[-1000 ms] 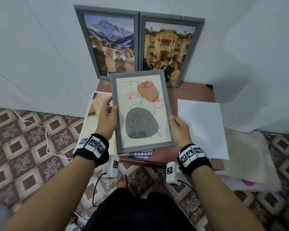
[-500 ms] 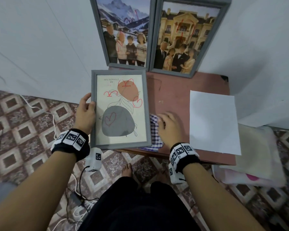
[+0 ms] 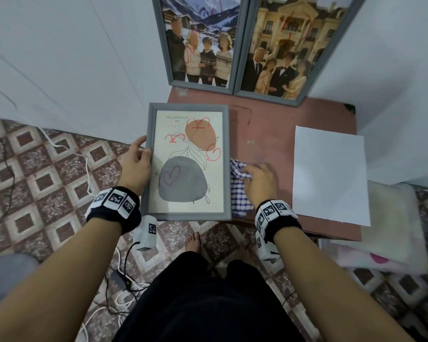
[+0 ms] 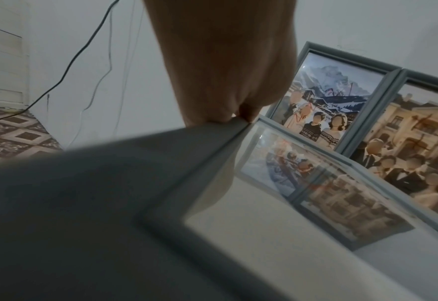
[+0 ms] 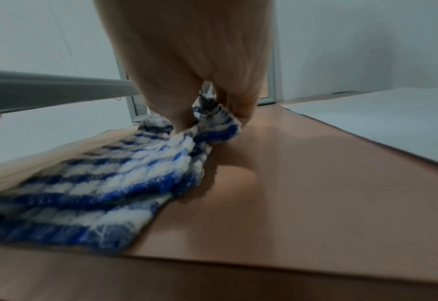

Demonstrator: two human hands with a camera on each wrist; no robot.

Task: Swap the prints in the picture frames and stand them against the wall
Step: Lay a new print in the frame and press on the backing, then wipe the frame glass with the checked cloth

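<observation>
On the far left, patterned floor tiles (image 3: 35, 169) were seen, crossed by a white cable (image 3: 87, 166) running below the white wall (image 3: 72, 58). The left hand (image 3: 135, 169) was closed round the left edge of a grey frame (image 3: 187, 217), thumb on the front moulding and the other fingers hidden behind it. The frame was held face up over the left edge of the reddish table (image 3: 269, 134), partly overhanging the floor; whether it touched the tabletop could not be told. An abstract print (image 3: 188, 166) with an orange shape, a grey shape and red scribbles was shown behind its glass, upside down to the wearer. Just right of the frame, a blue-and-white checked cloth (image 3: 240, 193) lay on the table, its far end pinched and bunched between the thumb and fingers of the right hand (image 3: 258, 183); in the right wrist view the cloth (image 5: 114, 179) was seen partly lifted at that end. At the back of the table, a mountain photo frame (image 3: 200, 40) and a mansion photo frame (image 3: 289, 50) were stood side by side, touching, against the wall. Further right, a blank white sheet (image 3: 329, 174) lay flat on the table, well apart from the cloth. Beyond the table's right edge, a pale cushion (image 3: 393, 233) lay on the floor.
</observation>
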